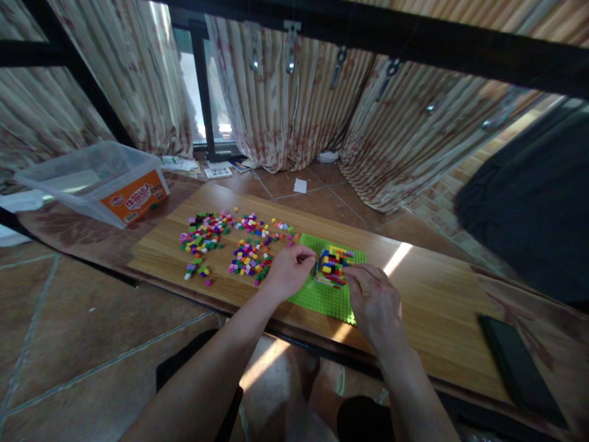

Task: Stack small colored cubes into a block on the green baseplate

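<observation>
Over green baseplate (322, 301), hands (291, 270) apart flanking brick block (335, 266), grip unclear; tabletop (437, 313) room rightward to black slab (519, 368).

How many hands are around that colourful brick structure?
2: the left hand is just left of the brick structure, over the green studded baseplate; the right hand is at the structure's right side.

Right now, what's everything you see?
Brick build: 1, multicoloured, on baseplate
Baseplate: 1, green, on tabletop
Loose bricks: many, multicoloured, tabletop's left
Tabletop: 1, brown, centre
Tub: 1, clear, left
Slab: 1, black, right
Curtains: several, beige, behind
Papers: several, whitish, floor
Hanging metal: several, silvery, top
Bars: several, black, top
Fabric: 1, dark, right
Floor: 1, brown, below
Forearms: 2, bare, front
Left grip: 1, bare, build's left
Right grip: 1, bare, build's right
</observation>
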Available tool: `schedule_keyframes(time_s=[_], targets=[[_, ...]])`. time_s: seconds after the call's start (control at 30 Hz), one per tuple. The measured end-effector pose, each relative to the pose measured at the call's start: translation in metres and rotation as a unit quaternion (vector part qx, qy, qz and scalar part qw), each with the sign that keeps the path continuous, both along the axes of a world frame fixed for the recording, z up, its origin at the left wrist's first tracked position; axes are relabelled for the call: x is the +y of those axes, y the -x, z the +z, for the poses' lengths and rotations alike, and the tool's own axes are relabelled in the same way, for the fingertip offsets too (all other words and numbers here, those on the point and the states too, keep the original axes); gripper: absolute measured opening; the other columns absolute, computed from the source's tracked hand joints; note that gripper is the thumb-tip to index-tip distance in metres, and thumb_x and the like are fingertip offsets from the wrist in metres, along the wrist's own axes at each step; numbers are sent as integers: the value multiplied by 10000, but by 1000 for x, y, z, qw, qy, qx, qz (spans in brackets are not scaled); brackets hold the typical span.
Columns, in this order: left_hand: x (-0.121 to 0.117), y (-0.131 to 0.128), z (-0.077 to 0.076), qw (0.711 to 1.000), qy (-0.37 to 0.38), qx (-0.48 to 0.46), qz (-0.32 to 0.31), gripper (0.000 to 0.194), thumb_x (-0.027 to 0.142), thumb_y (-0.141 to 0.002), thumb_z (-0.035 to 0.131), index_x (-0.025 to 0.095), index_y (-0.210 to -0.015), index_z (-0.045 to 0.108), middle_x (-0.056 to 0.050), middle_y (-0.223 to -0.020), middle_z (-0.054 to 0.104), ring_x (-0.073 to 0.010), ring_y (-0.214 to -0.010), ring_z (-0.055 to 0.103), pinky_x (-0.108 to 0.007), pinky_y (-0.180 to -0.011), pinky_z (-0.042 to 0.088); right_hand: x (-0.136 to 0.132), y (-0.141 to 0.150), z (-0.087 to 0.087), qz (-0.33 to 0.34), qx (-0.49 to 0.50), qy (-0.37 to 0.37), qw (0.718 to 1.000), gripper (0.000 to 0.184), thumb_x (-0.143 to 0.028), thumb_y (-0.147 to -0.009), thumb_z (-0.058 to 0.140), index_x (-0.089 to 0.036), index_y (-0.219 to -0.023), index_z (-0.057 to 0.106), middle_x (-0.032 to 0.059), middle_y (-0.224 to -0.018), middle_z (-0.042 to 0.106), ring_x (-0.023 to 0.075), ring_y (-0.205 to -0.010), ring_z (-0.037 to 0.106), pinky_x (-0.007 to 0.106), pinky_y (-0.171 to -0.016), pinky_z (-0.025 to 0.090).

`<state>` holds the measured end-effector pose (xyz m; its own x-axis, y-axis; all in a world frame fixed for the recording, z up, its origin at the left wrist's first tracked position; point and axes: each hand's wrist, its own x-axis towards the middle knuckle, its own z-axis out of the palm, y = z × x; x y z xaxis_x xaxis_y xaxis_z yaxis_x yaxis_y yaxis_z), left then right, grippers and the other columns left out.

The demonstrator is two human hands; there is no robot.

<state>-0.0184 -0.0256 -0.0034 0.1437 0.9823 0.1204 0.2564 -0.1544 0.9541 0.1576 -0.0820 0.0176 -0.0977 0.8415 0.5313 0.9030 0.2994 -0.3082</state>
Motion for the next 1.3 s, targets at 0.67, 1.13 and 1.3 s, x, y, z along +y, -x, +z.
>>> schedule_keyframes(time_s=[0.67, 1.13, 1.3], targets=[[-2, 2, 5, 1000, -6, 7, -3, 124, 162, -778, 568, 157, -802, 689, -23, -725, 691, -137, -677, 603, -249, -629, 460, 0, 5, 0, -40, 55, 2, 998, 340, -238, -839, 509, -251, -1155, 632, 23, -840, 741, 212, -791, 677, 349, -727, 525], [-3, 3, 6, 1000, -4, -3, 1, 137, 150, -790, 551, 154, -804, 687, -16, -699, 676, -127, -646, 581, -243, -613, 447, 3, -11, -10, -98, 249, 2, 964, 369, -389, -807, 623, -190, -1116, 662, 87, -930, 725, 181, -702, 669, 344, -659, 556], [-3, 2, 4, 1000, -7, 0, -3, 127, 155, -789, 557, 152, -791, 684, -24, -718, 686, -130, -657, 585, -242, -616, 449, 10, -10, -29, -109, 333, 47, 935, 492, -448, -777, 643, -167, -1180, 614, 139, -1067, 685, 212, -846, 663, 340, -646, 556]])
